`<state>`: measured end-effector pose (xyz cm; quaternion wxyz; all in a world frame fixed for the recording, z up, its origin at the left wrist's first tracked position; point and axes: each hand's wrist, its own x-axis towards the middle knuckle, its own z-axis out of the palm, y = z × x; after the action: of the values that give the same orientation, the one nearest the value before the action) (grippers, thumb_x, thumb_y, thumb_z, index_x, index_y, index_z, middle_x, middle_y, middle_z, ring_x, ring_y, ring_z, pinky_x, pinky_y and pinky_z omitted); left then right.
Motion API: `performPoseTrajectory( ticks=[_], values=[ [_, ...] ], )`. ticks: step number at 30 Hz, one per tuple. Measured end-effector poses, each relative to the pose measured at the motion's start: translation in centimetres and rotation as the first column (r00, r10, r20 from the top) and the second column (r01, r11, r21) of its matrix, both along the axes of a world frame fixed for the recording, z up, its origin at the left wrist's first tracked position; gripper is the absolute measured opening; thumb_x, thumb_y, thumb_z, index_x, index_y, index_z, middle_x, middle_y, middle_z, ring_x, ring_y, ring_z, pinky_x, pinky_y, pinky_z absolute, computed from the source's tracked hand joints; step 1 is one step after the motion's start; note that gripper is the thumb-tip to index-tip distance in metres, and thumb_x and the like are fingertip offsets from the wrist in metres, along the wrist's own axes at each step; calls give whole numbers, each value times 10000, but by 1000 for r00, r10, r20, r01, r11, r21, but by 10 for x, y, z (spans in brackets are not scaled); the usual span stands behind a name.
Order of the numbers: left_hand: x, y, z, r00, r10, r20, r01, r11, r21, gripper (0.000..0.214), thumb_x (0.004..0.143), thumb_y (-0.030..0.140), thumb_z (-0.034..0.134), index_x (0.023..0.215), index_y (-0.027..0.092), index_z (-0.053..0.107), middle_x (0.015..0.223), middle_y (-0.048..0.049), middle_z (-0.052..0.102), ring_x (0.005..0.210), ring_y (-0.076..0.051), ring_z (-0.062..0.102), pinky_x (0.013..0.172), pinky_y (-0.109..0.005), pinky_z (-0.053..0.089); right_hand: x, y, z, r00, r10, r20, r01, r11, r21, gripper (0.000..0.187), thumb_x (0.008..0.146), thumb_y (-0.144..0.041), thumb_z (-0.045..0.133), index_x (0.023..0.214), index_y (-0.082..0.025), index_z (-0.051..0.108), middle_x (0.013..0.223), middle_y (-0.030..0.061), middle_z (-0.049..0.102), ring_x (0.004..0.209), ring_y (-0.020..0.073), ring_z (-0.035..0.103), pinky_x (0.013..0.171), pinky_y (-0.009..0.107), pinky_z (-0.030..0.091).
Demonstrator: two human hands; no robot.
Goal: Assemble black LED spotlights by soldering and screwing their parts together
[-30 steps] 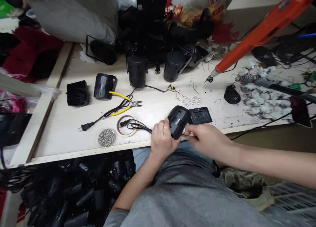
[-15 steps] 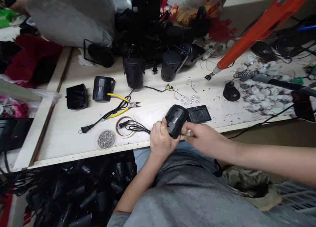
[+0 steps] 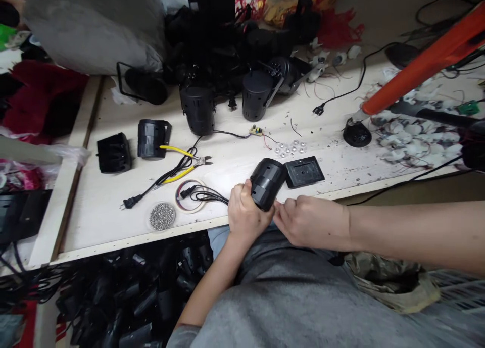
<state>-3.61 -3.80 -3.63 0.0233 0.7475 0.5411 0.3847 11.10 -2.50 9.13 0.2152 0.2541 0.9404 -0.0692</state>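
My left hand (image 3: 243,211) is wrapped round the lower left side of a black housing (image 3: 268,183), which tilts at the front edge of the counter (image 3: 98,199); my right hand (image 3: 306,220) has its fingers bunched close by the housing's lower end, and I cannot tell whether they pinch anything. I judge the housing light and stiff, hollow plastic by its look; the glossy flat facets could slip under a dry palm, so the sure hold is round the body, thumb against one side and fingers across the other, clear of the slots; any wires at the lower end would be the fragile part and want no tugging.

Beside my left hand a looped black cord (image 3: 212,195) reaches over a tape roll (image 3: 192,210); a dish of screws (image 3: 162,216) stands to its left; just past the housing lies a flat black cover (image 3: 305,171); farther off are yellow-handled cutters (image 3: 179,176), small clear lenses (image 3: 290,149) and a circuit board (image 3: 256,130); beyond these, another black housing stands upright (image 3: 197,110).
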Motion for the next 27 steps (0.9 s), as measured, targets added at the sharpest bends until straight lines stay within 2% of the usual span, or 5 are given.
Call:
performPoseTrajectory(
  ticks=[3,7,10,20,27],
  values=[
    [1,-1,0,999,22,-29,-20,999,43,631,867,400,647,1330,45,406,977,-148,571,884,-282,606,780,-401,509,-4,2,1,839,-543,-43,527,829,-184,160,826,-68,524,900,-125,654,721,102,696,634,185,626,521,268,311],
    [4,-2,0,997,59,-39,-57,997,45,635,839,376,661,1325,55,409,966,-141,575,878,-285,601,783,-407,510,-8,2,1,46,-984,169,751,-78,-655,121,834,-137,455,765,-189,541,536,-38,522,416,94,415,437,230,266],
    [4,-2,-1,998,50,-29,-50,999,13,652,809,345,675,1329,60,404,961,-129,568,863,-285,597,770,-410,510,-10,-1,-3,-212,-934,289,589,-358,-725,174,808,-86,411,727,-196,518,482,-83,387,373,77,263,410,235,187],
    [0,-2,-2,999,19,31,-17,998,-67,651,798,332,654,1343,110,377,963,-101,546,817,-271,580,722,-394,479,-2,9,0,906,-418,63,423,890,-173,247,800,-11,535,928,-139,703,729,80,709,597,180,613,504,282,253],
    [0,-2,-1,1000,20,0,-19,997,-68,654,827,396,645,1350,106,378,969,-111,545,817,-279,577,712,-411,497,-3,1,-6,990,139,2,-139,990,-20,241,832,11,521,840,-117,725,764,133,731,654,204,648,511,303,329]
  ],
)
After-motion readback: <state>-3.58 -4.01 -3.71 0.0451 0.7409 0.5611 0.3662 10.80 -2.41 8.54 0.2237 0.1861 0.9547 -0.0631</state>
